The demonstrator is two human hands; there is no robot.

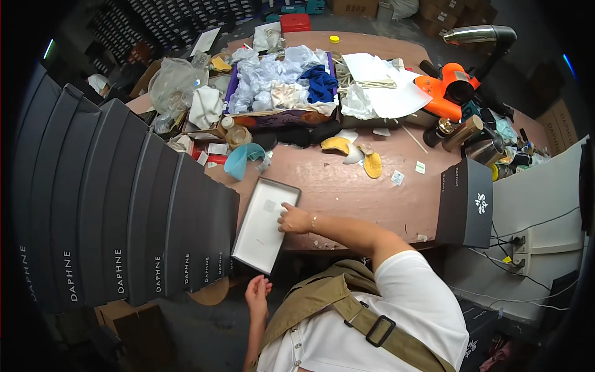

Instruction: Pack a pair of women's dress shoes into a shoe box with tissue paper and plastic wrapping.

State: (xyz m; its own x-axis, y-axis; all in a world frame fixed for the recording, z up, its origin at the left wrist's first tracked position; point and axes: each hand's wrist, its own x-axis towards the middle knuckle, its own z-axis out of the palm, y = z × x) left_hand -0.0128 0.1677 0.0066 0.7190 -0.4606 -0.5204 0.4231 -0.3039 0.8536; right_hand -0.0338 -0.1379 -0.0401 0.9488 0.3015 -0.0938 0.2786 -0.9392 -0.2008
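A shallow shoebox piece (255, 240), dark outside and white inside, lies slanted at the table's near edge; whether it is the lid or the box I cannot tell. Inside it is a small pale square label (269, 206). My right hand (294, 219) reaches over its right rim, fingers bent inside against the wall, one digit sticking up. Just beyond the near corner, my left hand (257, 292) is raised with fingers loosely curled and a little apart. Nothing shows in it.
Tall dark shoeboxes (145, 211) are stacked at the left; another shoebox (465, 201) stands at the right. Behind are a teal funnel (237, 162), a bottle (235, 132), yellow pads (372, 165), a tray of crumpled tissue (266, 80) and an orange heat gun (455, 87).
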